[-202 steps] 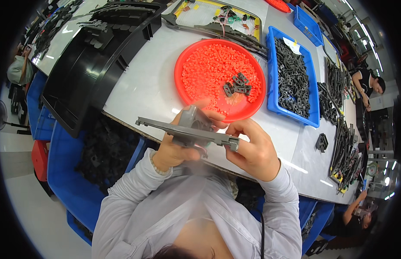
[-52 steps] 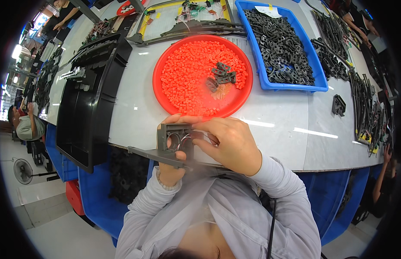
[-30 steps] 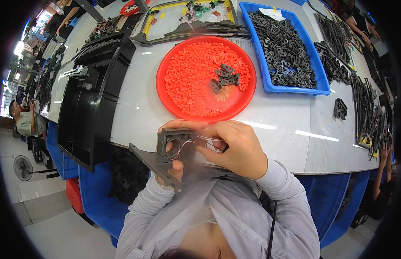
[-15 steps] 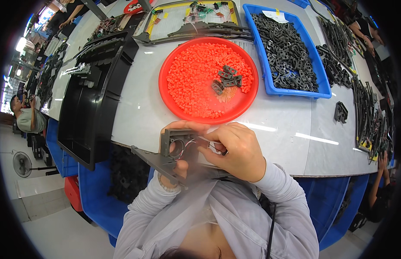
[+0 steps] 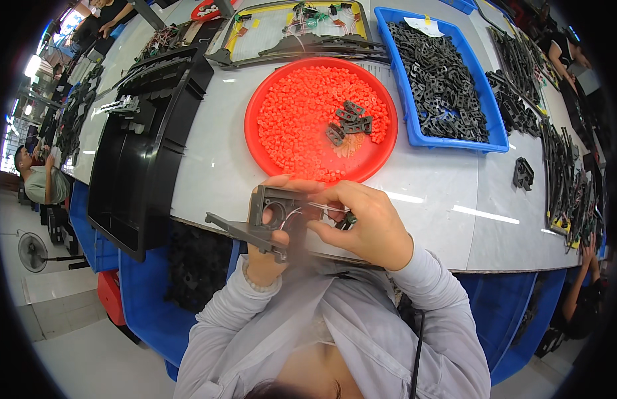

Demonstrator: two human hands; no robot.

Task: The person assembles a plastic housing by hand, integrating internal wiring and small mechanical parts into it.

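Observation:
My left hand (image 5: 263, 265) is closed around a dark grey plastic housing (image 5: 256, 207) with a round opening and a long flat arm sticking out to the left. Thin pale and reddish wires (image 5: 297, 210) run from inside the housing toward my right hand (image 5: 375, 229). The thumb and fingers of that hand pinch the wires, and a small dark piece (image 5: 349, 220) shows at the fingertips. A smeary haze covers part of the housing's right side. Both hands are at the near table edge, just below a round red tray (image 5: 254, 136) of small orange-red plastic pieces.
Several black clips (image 5: 351, 120) lie in the red tray. A blue bin (image 5: 409, 130) of black parts stands at right, an empty-looking black crate (image 5: 122, 179) at left. One black part (image 5: 523, 173) sits at far right. Blue bins (image 5: 145, 299) are below the table; co-workers sit around.
The housing has tilted and its long arm has swung up slightly on the left. My right hand has shifted a little upward, and the dark piece at its fingertips shows more.

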